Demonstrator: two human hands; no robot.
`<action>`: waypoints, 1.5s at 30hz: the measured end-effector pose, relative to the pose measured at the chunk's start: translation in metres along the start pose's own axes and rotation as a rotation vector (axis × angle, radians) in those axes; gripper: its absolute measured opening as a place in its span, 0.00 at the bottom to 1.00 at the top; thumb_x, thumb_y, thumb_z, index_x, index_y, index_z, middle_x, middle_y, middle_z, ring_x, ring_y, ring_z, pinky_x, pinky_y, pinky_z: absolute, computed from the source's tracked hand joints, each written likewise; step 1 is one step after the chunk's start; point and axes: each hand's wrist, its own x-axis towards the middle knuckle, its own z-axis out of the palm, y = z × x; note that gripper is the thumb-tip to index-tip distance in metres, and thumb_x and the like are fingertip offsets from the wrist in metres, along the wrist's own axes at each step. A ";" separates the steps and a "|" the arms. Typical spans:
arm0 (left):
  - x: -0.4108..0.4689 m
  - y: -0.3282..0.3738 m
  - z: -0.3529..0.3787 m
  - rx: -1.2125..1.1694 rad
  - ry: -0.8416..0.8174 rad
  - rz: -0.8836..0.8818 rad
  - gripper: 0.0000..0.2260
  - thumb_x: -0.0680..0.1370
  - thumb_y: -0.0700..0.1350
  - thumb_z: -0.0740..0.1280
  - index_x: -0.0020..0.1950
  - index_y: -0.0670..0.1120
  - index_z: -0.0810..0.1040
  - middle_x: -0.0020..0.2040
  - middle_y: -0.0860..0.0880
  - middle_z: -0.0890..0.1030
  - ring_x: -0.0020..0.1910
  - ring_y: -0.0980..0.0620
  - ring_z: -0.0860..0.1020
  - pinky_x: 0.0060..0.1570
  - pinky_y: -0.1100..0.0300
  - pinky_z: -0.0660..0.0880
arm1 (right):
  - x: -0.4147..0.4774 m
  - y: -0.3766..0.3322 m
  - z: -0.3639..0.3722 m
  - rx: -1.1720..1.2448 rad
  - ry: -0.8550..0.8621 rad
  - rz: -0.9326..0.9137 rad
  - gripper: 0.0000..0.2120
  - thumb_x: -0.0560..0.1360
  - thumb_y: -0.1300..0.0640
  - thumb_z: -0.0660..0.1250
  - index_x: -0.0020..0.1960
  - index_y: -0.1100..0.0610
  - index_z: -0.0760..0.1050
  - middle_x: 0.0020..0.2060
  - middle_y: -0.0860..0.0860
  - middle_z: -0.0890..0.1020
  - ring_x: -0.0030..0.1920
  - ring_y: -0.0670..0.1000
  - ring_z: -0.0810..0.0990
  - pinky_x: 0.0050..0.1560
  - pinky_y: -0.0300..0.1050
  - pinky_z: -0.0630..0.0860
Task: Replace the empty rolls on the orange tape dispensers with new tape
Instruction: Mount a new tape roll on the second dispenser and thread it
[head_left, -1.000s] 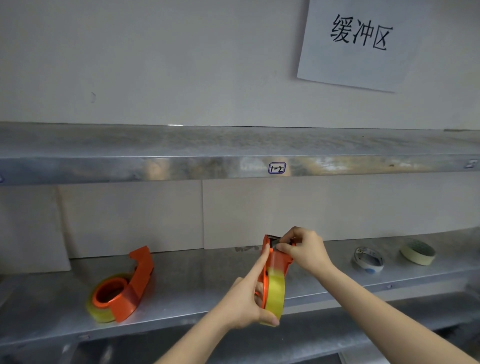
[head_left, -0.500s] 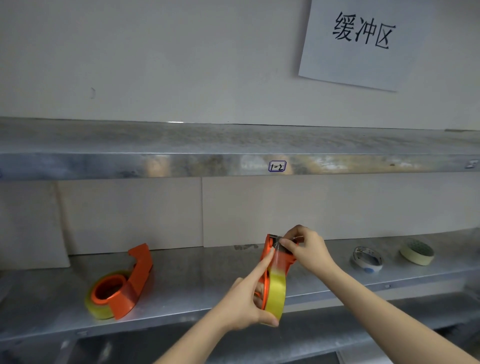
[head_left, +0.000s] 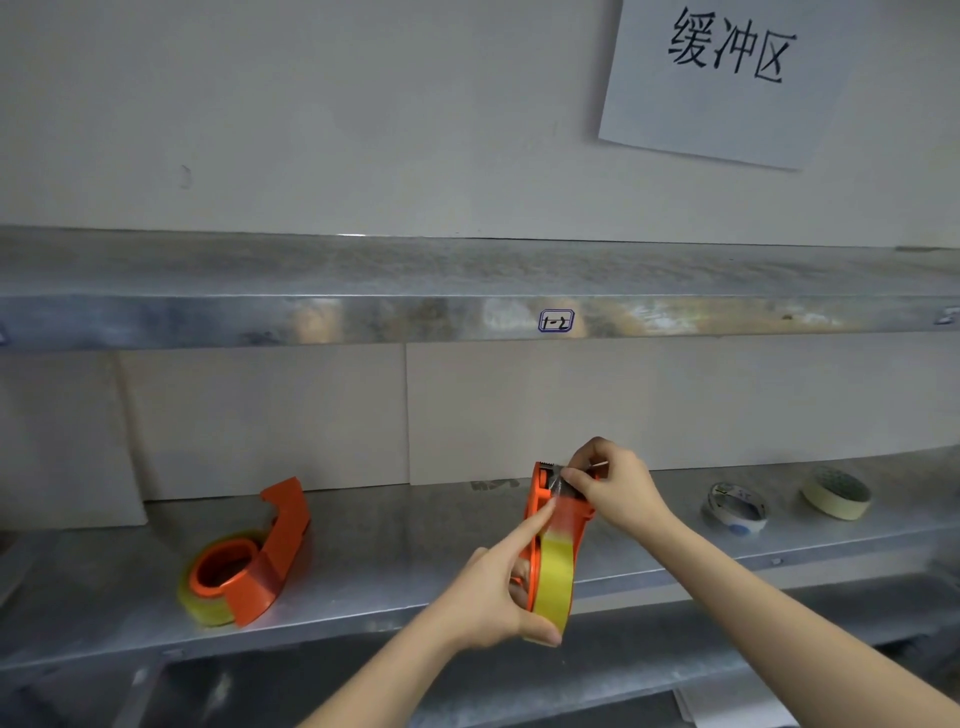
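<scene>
My left hand (head_left: 493, 592) grips an upright orange tape dispenser (head_left: 563, 514) around its yellow tape roll (head_left: 555, 582), index finger stretched up along the side. At the top of the dispenser, next to the toothed blade, my right hand (head_left: 613, 486) pinches the clear tape end between thumb and fingers. The dispenser is held in front of the metal shelf (head_left: 415, 545). A second orange dispenser (head_left: 260, 556) with a yellow roll lies on its side on the shelf at the left.
Two nearly spent rolls lie on the shelf at the right: a white-blue core (head_left: 735, 509) and a cream one (head_left: 836, 492). An upper metal shelf (head_left: 311, 317) with a small label overhangs. A paper sign (head_left: 727, 78) hangs on the wall.
Both hands and the dispenser rose slightly. My right hand keeps its pinch on the tape end at the blade; the grip looks the same.
</scene>
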 end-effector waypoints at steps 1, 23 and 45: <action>0.000 -0.001 0.000 0.007 -0.003 -0.002 0.53 0.63 0.45 0.81 0.68 0.80 0.48 0.56 0.42 0.76 0.48 0.43 0.82 0.53 0.51 0.81 | 0.000 -0.001 0.000 0.000 -0.004 -0.002 0.08 0.73 0.60 0.69 0.38 0.52 0.73 0.38 0.48 0.80 0.41 0.48 0.79 0.35 0.36 0.71; -0.006 -0.003 -0.006 0.094 -0.013 -0.028 0.54 0.58 0.58 0.78 0.69 0.78 0.43 0.53 0.47 0.78 0.55 0.42 0.77 0.58 0.46 0.78 | -0.004 -0.014 0.009 0.013 0.033 -0.002 0.04 0.72 0.59 0.70 0.40 0.55 0.77 0.37 0.48 0.82 0.41 0.48 0.80 0.37 0.35 0.72; -0.017 0.006 -0.006 0.115 0.024 0.024 0.52 0.65 0.54 0.76 0.74 0.70 0.40 0.52 0.49 0.80 0.55 0.49 0.76 0.58 0.50 0.78 | -0.011 -0.025 0.012 0.042 0.067 0.017 0.04 0.73 0.55 0.69 0.43 0.55 0.76 0.41 0.52 0.82 0.41 0.49 0.79 0.34 0.38 0.74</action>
